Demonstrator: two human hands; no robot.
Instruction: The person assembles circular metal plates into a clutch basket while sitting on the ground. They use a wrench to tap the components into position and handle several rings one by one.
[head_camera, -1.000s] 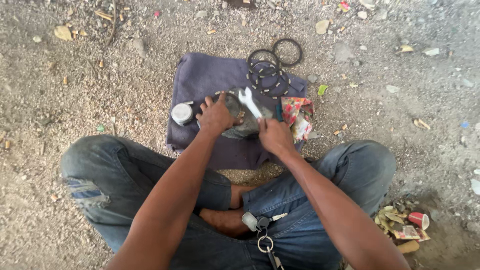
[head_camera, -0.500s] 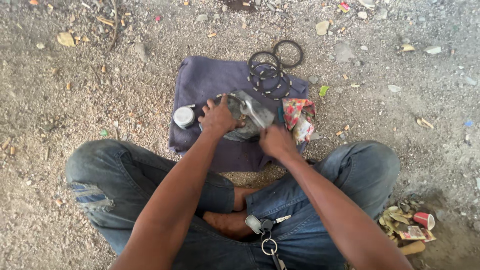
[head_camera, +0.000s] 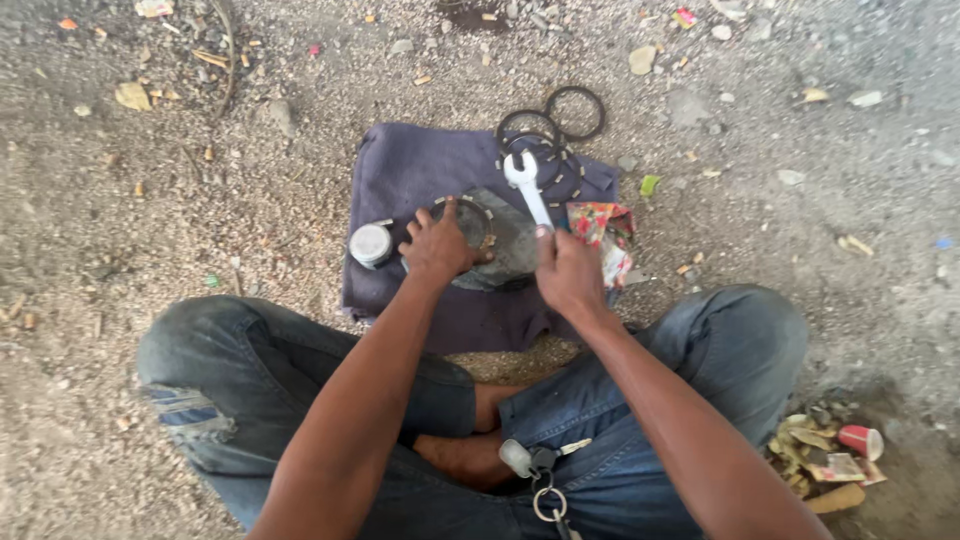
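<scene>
I sit cross-legged on gravel before a dark purple cloth (head_camera: 420, 170). My left hand (head_camera: 440, 245) presses down on a grey metal engine part (head_camera: 505, 240) with a toothed ring on top. My right hand (head_camera: 568, 272) grips a silver wrench (head_camera: 528, 190) by its handle, its open jaw pointing away from me above the part. Several black rings (head_camera: 550, 130) lie at the cloth's far right corner. A small round silver cap (head_camera: 371, 243) stands on the cloth left of my left hand.
A crumpled red patterned wrapper (head_camera: 605, 228) lies at the cloth's right edge. Keys (head_camera: 545, 480) hang at my waist. A pile of litter with a red cup (head_camera: 855, 440) lies by my right knee. Stones and dry leaves are scattered over the gravel.
My right hand has raised the wrench so that its jaw points away from me. My left hand has stayed on the metal part.
</scene>
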